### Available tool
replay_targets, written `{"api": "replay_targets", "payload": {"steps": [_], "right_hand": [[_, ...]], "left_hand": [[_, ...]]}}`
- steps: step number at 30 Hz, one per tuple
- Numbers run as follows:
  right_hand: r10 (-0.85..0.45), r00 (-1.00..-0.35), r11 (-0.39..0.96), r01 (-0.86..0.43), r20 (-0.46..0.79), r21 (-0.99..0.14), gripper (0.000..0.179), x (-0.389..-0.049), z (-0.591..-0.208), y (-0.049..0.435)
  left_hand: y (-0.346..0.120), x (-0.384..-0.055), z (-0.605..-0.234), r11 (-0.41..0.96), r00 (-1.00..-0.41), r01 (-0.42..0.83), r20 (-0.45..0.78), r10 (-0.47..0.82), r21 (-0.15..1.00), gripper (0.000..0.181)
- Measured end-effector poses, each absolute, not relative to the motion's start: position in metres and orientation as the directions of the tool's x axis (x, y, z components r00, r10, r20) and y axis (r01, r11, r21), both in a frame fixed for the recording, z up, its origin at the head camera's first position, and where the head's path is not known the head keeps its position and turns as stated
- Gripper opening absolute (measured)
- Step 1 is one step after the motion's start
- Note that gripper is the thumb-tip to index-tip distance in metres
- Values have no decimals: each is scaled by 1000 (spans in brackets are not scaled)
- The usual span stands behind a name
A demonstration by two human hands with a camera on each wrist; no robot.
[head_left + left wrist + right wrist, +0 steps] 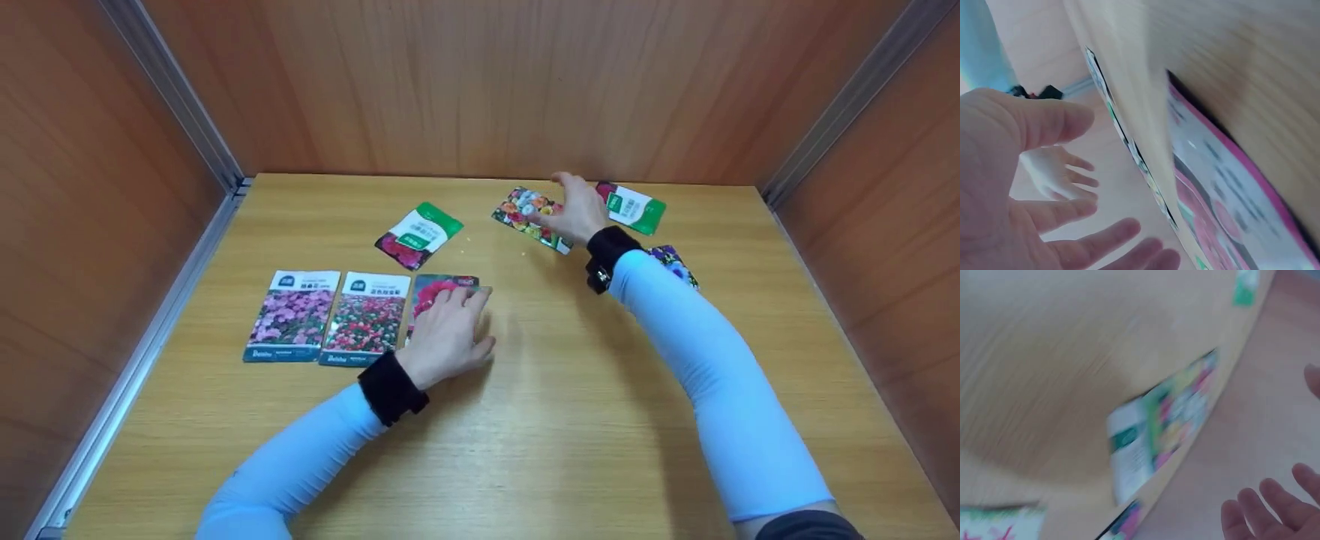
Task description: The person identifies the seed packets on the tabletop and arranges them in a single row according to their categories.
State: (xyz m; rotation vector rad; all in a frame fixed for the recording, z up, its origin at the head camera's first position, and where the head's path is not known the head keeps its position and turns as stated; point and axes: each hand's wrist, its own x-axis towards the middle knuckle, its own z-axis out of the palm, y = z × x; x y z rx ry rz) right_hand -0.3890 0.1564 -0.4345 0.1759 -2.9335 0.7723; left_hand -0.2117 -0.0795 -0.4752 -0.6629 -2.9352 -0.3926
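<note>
My left hand is over a pink-flower seed packet and hides most of it. Its fingers look relaxed and apart from the packet in the left wrist view, with nothing between them. Farther back, my right hand hovers by a seed packet with multicoloured flowers, partly covering it. The fingers are spread and hold nothing in the right wrist view. Left of my left hand, a packet with red and pink flowers and one with purple-pink flowers lie side by side.
A green-and-white packet lies left of centre at the back; another is right of my right hand. My right forearm partly hides a purple-flower packet. Wooden panels enclose the table's back and sides.
</note>
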Motion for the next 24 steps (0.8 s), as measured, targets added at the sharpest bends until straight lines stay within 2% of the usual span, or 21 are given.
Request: {"api": "replay_targets", "payload": {"steps": [4,9,13,16,20,24], "right_hand": [[-68,-995,899,-91,67,-429,95,-400,-453,171],[-38,-999,920,-36,3,-389,88,-407,-462,189],[-6,-1000,928,2,-21,-373,80,-410,-460,201],[-10,-999,939,8,-50,-343,78,-410,-463,207],[-45,-995,948,-14,-90,-317,73,-408,-469,206],[-91,-985,945,-40,-143,-324,58,-408,-473,201]], "left_hand": [[-58,-225,-473,869,-899,438,115,422,232,80],[-14,-268,-463,862,-904,421,48,425,283,82],[27,-311,-455,881,-925,357,-12,380,310,78],[48,-336,-458,911,-950,255,-92,299,323,73],[61,-355,-469,949,-963,135,-186,193,286,67],[66,-361,-479,968,-964,128,-204,174,218,64]]}}
